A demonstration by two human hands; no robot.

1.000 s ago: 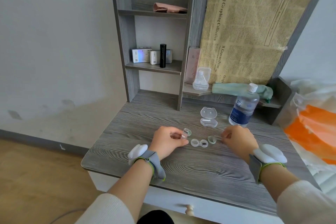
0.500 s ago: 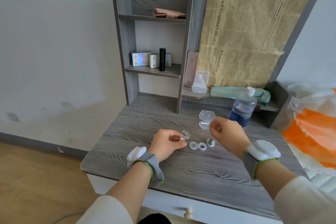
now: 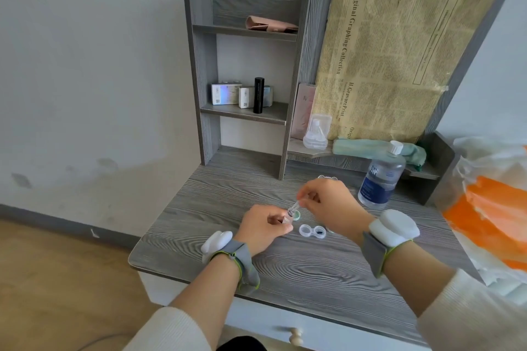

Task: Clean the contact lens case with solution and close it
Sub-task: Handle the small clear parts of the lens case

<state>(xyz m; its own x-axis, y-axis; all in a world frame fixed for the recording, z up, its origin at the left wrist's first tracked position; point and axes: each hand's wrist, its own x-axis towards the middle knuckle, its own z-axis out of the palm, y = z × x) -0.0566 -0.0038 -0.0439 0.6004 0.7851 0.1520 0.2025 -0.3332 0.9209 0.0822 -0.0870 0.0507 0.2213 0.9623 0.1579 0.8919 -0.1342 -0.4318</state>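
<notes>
The open clear lens case (image 3: 312, 231) lies on the grey desk (image 3: 299, 268), both wells uncovered. Just left of it my left hand (image 3: 263, 226) rests on the desk and pinches a pale green cap (image 3: 296, 215) at its fingertips. Above and to the right, my right hand (image 3: 328, 204) pinches a small clear stick-like tool (image 3: 293, 206), whose lower end reaches the cap. The solution bottle (image 3: 380, 177), white cap on, stands upright at the back right. The second cap is hidden behind my right hand.
A small clear box (image 3: 328, 178) peeks out behind my right hand. The shelf unit (image 3: 245, 114) holds boxes and a black tube. A green cloth (image 3: 410, 151) lies on the low ledge. An orange and white bag (image 3: 496, 208) sits off the desk's right edge.
My right hand left the cap beside the case, went up to the clear box, and came left with the small clear tool to the cap in my left hand. The left hand stayed put.
</notes>
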